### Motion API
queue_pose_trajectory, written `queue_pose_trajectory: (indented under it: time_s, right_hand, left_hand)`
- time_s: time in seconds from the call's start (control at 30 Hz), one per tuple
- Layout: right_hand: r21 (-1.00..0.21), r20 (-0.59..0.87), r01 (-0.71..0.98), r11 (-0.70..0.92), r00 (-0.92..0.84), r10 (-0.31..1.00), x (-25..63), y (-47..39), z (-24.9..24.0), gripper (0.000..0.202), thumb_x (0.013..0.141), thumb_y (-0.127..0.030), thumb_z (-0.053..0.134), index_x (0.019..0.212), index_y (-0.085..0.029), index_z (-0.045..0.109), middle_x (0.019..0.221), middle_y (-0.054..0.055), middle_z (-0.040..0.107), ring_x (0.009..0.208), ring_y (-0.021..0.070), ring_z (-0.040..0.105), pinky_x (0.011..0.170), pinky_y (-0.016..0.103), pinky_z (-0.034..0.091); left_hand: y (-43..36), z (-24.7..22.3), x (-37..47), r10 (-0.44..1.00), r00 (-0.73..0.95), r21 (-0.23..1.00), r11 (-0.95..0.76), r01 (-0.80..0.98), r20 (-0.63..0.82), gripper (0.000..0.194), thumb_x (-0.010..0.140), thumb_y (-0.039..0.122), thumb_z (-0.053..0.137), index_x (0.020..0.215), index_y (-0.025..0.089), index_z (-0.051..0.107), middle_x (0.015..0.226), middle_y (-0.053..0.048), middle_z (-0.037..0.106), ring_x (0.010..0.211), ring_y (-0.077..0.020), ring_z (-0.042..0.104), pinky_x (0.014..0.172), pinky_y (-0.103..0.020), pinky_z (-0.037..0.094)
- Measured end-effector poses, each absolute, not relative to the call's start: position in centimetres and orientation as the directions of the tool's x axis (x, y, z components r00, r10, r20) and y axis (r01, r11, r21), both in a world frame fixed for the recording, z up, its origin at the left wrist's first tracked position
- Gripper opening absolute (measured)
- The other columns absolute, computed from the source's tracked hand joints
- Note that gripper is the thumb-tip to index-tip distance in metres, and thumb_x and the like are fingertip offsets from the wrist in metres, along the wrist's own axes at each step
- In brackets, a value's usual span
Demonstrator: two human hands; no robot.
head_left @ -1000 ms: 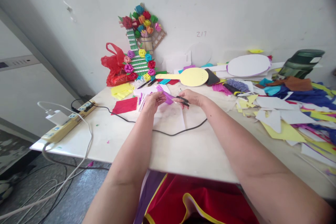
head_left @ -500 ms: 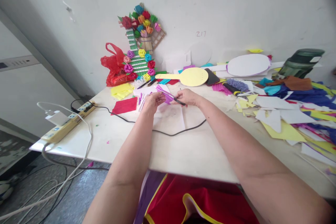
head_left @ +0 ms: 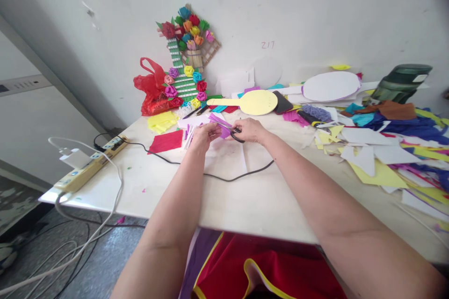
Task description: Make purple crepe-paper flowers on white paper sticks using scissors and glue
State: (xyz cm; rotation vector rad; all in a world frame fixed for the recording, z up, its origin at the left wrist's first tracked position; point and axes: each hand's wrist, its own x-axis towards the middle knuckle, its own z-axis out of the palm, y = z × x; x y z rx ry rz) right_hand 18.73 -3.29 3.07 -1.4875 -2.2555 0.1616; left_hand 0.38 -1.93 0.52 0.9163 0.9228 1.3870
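My right hand [head_left: 250, 131] is closed around the black handles of a pair of scissors [head_left: 237, 136], whose blades point left toward my other hand. A piece of purple paper [head_left: 223, 127] lies at the blades. My left hand [head_left: 206, 134] pinches the near left edge of this paper, fingers curled. Beside the left hand are small purple and white rolled strips [head_left: 189, 134]. Just left of them a red paper square [head_left: 165, 142] lies flat on the table.
A black cable [head_left: 228, 180] crosses the table in front of my hands. Behind them lies a yellow paddle-shaped cutout [head_left: 258, 103]. Paper scraps [head_left: 375, 163] pile up at right, near a green bottle [head_left: 401, 85]. A power strip [head_left: 91, 163] sits on the left edge.
The scissors have turned in my right hand, and their handle loops now show spread below the fingers. My left hand stays in nearly the same place.
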Motion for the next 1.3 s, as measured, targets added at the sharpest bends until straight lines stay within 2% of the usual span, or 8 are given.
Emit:
queue_pose_trajectory:
  time_s: [0.43,1.3]
  right_hand:
    - [-0.352,0.323,0.827,0.439,-0.332,0.886,18.55,-3.28,2.86,0.040,0.061,-0.057,0.059,0.085,-0.026,0.066,0.077,0.000,0.066,0.071,0.0162,0.057,0.058,0.024,0.033]
    - [-0.408,0.339,0.791,0.456,-0.332,0.880,18.56,-3.50,2.92,0.034,0.063,-0.051,0.060,0.083,-0.024,0.067,0.068,-0.001,0.062,0.064,0.0137,0.052,0.055,0.023,0.030]
  left_hand:
    - [-2.17,0.75,0.53,1.000,0.002,0.905,0.012,-0.425,-0.012,0.009,0.058,0.015,0.064,0.065,0.011,0.060,0.057,-0.004,0.063,0.056,-0.0145,0.062,0.070,-0.034,0.054]
    - [-1.74,0.34,0.42,1.000,0.024,0.893,0.021,-0.449,-0.011,0.009,0.060,0.016,0.064,0.067,0.012,0.060,0.060,-0.004,0.064,0.058,-0.0140,0.062,0.071,-0.033,0.053]
